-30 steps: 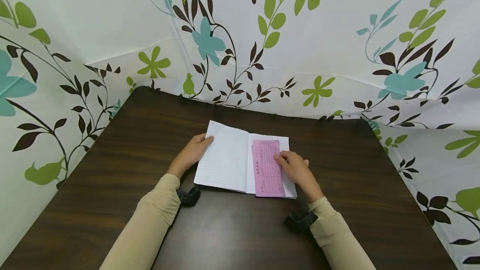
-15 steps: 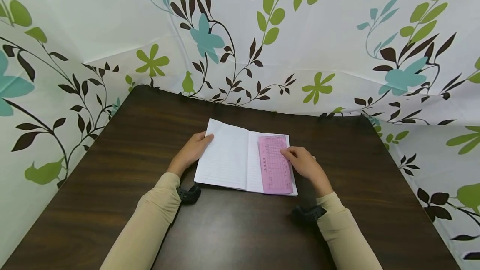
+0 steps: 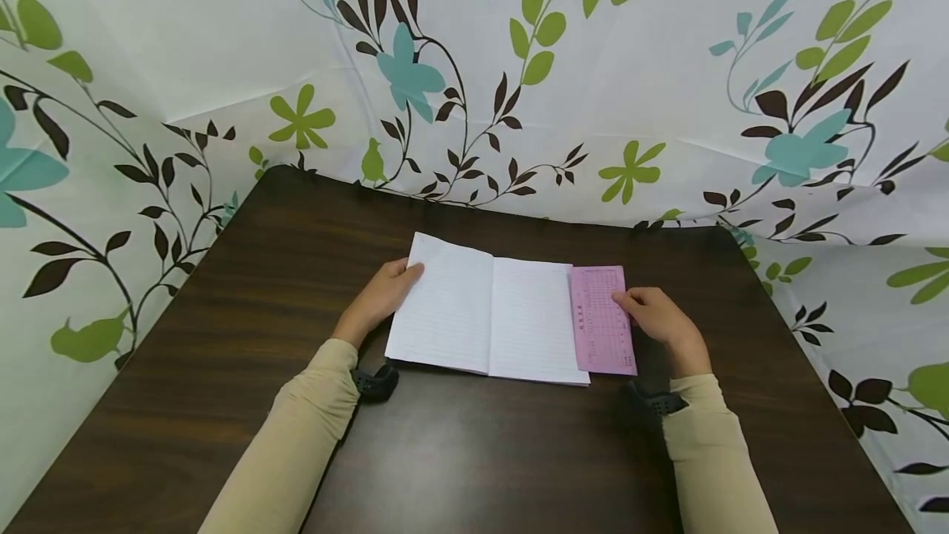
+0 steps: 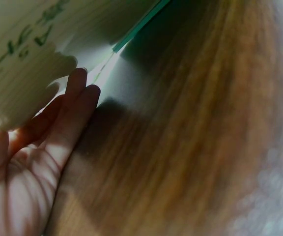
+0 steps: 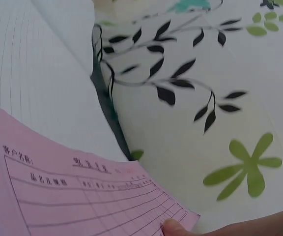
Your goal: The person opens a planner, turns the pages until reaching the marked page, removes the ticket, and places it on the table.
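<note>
An open notebook (image 3: 452, 303) with lined white pages lies mid-table, its left side raised a little. My left hand (image 3: 381, 295) grips its left edge, thumb over the page; in the left wrist view, the fingers (image 4: 75, 83) reach under the cover, which bears green handwriting. My right hand (image 3: 660, 316) pinches the right edge of a pink printed form (image 3: 602, 324), a table-lined slip. The form's left edge meets or slightly overlaps the notebook's right edge. In the right wrist view, a fingertip (image 5: 173, 227) sits on the form (image 5: 82, 191); the rest of that hand is mostly out of frame.
The dark wood-grain table (image 3: 474, 460) carries the notebook. Behind it and at both sides hangs a white cloth (image 3: 630, 89) with leaf and flower patterns. A black band (image 3: 376, 384) is on the left wrist, another (image 3: 660, 404) on the right.
My right hand has drawn the pink form to the right, from the right-hand page out past the notebook's edge. My left hand and the notebook have stayed in place.
</note>
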Available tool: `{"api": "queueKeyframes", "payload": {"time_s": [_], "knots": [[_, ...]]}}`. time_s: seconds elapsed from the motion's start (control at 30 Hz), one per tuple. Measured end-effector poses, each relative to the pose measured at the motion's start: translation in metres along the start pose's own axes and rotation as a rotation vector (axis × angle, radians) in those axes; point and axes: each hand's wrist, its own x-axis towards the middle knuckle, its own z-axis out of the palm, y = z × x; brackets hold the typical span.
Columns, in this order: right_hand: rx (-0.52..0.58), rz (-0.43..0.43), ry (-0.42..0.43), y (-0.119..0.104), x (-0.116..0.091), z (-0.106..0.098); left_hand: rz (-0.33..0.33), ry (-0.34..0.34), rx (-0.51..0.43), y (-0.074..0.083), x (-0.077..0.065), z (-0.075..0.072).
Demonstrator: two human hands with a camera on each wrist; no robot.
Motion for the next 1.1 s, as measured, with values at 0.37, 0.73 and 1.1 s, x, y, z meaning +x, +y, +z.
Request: {"api": "queueKeyframes", "payload": {"time_s": [0.37,0.73,1.1], "knots": [[-0.135,0.097,0.004,0.021,-0.003,-0.014,-0.021,0.005,0.005,0.001,0.0,-0.001],[-0.24,0.299,0.046,0.03,-0.007,-0.018,-0.023,-0.023,-0.021,0.003,-0.001,-0.002],[-0.259,0.118,0.145,-0.004,-0.015,-0.014,-0.015,-0.011,-0.006,0.001,0.0,-0.002]]}}
